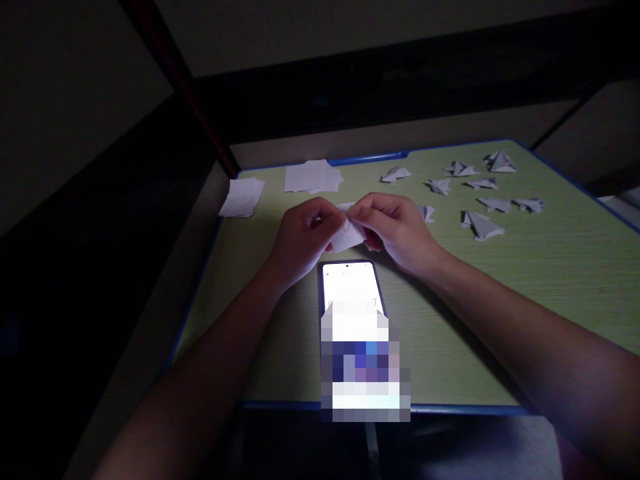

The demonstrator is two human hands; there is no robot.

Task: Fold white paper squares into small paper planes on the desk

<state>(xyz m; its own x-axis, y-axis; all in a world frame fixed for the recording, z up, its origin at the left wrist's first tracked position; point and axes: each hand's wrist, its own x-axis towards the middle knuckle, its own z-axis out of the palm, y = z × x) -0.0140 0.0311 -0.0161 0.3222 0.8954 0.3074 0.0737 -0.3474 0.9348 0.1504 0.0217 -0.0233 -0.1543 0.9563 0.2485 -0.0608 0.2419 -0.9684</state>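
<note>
Paper piece point(349, 235) pinched in both hands above the table point(565, 293), nearer its left edge than its right, just beyond the phone point(350, 283).
Handling, my estimate: very light, thin, bends readily, could crease or tear; best held by opposite edges. My left hand point(305, 237) and right hand point(400, 230) grip it, thumbs closed down near its upper part; undersides of the grips partly hidden.
</note>
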